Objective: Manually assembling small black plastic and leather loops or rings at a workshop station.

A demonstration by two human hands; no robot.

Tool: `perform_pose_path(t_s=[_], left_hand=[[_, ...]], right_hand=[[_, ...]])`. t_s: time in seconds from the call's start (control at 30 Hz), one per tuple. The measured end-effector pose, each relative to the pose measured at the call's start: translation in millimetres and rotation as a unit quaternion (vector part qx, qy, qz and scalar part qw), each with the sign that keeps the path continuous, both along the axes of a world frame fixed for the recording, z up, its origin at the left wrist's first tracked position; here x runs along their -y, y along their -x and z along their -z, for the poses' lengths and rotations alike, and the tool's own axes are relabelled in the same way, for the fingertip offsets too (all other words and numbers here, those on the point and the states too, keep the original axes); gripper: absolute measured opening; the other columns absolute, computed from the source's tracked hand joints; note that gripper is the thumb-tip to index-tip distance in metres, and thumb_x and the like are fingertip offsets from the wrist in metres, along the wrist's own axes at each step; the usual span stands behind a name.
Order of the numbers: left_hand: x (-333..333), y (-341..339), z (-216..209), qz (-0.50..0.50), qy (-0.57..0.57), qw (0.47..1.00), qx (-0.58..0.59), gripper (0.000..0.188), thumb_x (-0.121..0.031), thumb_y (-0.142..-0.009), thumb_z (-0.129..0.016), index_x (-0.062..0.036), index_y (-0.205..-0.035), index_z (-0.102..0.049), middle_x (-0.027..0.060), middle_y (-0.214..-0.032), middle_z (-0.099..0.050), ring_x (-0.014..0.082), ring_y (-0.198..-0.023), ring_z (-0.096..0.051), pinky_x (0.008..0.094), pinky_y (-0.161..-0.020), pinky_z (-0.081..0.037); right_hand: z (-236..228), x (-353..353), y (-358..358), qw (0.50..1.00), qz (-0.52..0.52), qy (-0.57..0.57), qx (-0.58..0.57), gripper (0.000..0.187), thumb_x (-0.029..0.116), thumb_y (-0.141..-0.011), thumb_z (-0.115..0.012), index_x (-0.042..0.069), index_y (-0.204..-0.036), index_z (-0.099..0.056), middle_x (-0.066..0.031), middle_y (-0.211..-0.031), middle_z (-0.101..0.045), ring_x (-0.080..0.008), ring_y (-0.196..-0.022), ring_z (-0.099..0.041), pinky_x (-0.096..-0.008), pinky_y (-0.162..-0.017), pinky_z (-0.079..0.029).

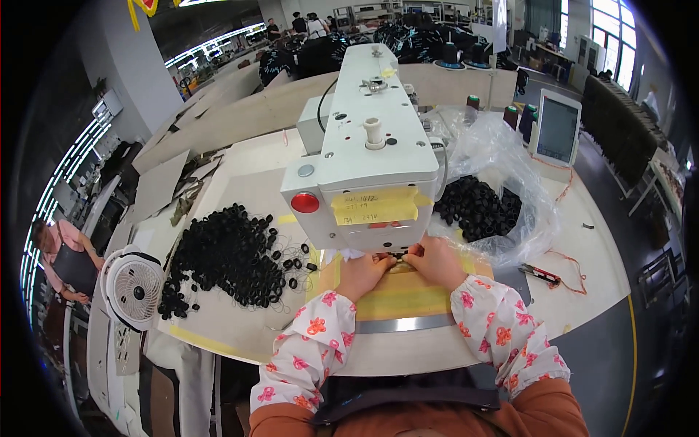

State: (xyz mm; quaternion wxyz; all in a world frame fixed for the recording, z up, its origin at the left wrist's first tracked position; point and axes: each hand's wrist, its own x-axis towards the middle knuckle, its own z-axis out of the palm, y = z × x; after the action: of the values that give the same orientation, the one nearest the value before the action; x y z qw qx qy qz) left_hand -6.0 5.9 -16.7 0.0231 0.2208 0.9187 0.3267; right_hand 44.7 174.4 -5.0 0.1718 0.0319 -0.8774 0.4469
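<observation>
Both hands meet under the head of a white sewing machine (364, 167), close to where its needle would be. My left hand (362, 274) has its fingers pinched together; a small dark piece shows at the fingertips. Opposite it, my right hand (435, 261) is pinched too, its fingertips almost touching the left's. What exactly they hold is too small to make out. Left of the machine spreads a heap of small black loops (226, 255) with loose threads. On the right, a clear plastic bag (535, 218) holds more black loops (477, 207).
Red-handled thread snips (540, 274) lie right of the bag, beside orange cord (580, 280). A tablet-like screen (558, 127) and thread cones (511, 116) stand behind. A white fan (135, 288) is at the table's left edge; a person (67, 258) works beyond it.
</observation>
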Motion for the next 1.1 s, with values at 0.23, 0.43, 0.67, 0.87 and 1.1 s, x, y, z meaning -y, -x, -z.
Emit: perform_pose_path(t_s=[0.23, 0.43, 0.67, 0.87, 1.1], left_hand=[[8.5, -19.7, 17.3, 0.096, -0.066, 0.981, -0.156, 0.018, -0.021, -0.08, -0.054, -0.01, -0.092, -0.063, 0.0103, -0.066, -0.06, 0.028, -0.056, -0.058, 0.0358, -0.053, -0.045], [10.4, -40.1, -5.4, 0.228, -0.097, 0.963, -0.109, 0.016, -0.016, -0.08, -0.055, -0.0082, -0.092, -0.062, 0.0128, -0.064, -0.058, 0.0285, -0.053, -0.056, 0.0336, -0.05, -0.043], [11.6, -12.6, -0.5, 0.126, -0.219, 0.962, -0.108, 0.019, -0.022, -0.084, -0.051, -0.0073, -0.087, -0.064, 0.0133, -0.073, -0.061, 0.0274, -0.065, -0.059, 0.0338, -0.057, -0.045], [12.5, -9.3, 0.5, 0.215, -0.179, 0.959, 0.034, 0.022, -0.021, -0.087, -0.049, -0.0036, -0.086, -0.063, 0.0079, -0.067, -0.06, 0.0175, -0.058, -0.056, 0.028, -0.056, -0.043], [8.3, -15.1, -4.1, 0.12, -0.178, 0.977, 0.005, 0.02, -0.022, -0.078, -0.059, -0.0086, -0.092, -0.063, 0.0098, -0.066, -0.058, 0.023, -0.056, -0.055, 0.0321, -0.053, -0.042]], right_hand=[[2.7, 0.1, -7.2, 1.0, 0.005, 0.001, -0.005, 0.019, 0.014, -0.069, -0.07, -0.001, -0.072, -0.058, -0.0098, -0.061, -0.06, -0.0193, -0.054, -0.058, -0.03, -0.051, -0.046], [-8.7, -1.0, -13.1, 0.951, -0.07, 0.179, 0.242, 0.026, 0.019, -0.072, -0.069, -0.002, -0.083, -0.057, -0.005, -0.066, -0.06, -0.0105, -0.057, -0.057, -0.0238, -0.053, -0.046], [-3.0, 6.1, -19.8, 0.96, -0.163, 0.119, 0.195, 0.015, 0.01, -0.074, -0.062, 0.0, -0.083, -0.055, -0.0012, -0.064, -0.055, -0.0075, -0.059, -0.053, -0.0222, -0.054, -0.044], [-28.9, 20.6, -34.9, 0.902, -0.333, 0.091, 0.261, 0.012, 0.009, -0.077, -0.059, 0.001, -0.084, -0.054, -0.0026, -0.067, -0.056, -0.0081, -0.056, -0.053, -0.0217, -0.053, -0.043], [-14.9, -5.5, -15.3, 0.935, -0.145, 0.22, 0.236, 0.01, 0.009, -0.083, -0.056, 0.003, -0.09, -0.05, -0.002, -0.066, -0.056, -0.0079, -0.054, -0.055, -0.0193, -0.046, -0.042]])
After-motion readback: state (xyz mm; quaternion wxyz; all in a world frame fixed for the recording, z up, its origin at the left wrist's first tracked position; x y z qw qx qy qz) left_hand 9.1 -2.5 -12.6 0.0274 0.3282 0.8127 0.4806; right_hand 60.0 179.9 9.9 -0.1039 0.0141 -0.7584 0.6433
